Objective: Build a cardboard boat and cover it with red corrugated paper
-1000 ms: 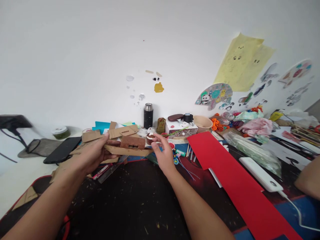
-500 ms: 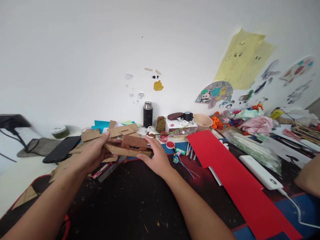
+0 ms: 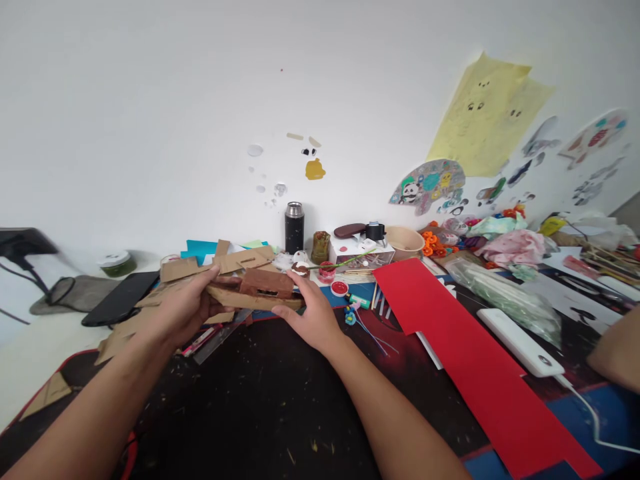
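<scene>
While the left hand is gripping the cardboard model at one end and the right hand is pinching the other, it's showing a reddish-brown box with a dark slot, topping a tan base, near the far edge of the black mat.

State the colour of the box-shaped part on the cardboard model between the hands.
The box-shaped part is reddish brown, seen best in the head view.
</scene>
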The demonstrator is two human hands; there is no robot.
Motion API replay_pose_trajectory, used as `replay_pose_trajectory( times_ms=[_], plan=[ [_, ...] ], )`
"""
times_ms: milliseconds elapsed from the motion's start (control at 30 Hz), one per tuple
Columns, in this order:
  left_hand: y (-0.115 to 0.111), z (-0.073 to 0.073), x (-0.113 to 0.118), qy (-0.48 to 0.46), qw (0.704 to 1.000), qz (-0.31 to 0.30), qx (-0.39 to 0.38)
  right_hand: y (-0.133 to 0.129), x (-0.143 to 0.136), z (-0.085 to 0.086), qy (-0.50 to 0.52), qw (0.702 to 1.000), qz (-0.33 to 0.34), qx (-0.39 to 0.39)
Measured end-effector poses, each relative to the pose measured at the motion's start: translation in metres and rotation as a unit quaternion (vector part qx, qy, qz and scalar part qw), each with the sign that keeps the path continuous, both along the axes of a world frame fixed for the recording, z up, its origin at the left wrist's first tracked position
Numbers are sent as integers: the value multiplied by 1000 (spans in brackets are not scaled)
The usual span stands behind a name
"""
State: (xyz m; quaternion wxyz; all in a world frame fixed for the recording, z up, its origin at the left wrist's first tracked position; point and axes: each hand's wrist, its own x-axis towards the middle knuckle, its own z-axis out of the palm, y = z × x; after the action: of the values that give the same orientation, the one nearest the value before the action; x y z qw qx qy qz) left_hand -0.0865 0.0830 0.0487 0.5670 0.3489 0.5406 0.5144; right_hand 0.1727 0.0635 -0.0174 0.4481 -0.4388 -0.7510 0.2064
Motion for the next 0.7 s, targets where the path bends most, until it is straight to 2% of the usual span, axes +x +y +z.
replay_pose_trajectory(
  times_ms=[233,500,700],
  plan=[
    [1,-2,0,21,1000,0,12,1,0,-2,3,1000,-8,11],
    [-1,-4,-5,108,994,-16,10,-2,-2,-1,-37,998,-7,58],
    [-4,1,0,178,984,-6,25,-2,-4,-3,-24,998,8,53]
  ],
)
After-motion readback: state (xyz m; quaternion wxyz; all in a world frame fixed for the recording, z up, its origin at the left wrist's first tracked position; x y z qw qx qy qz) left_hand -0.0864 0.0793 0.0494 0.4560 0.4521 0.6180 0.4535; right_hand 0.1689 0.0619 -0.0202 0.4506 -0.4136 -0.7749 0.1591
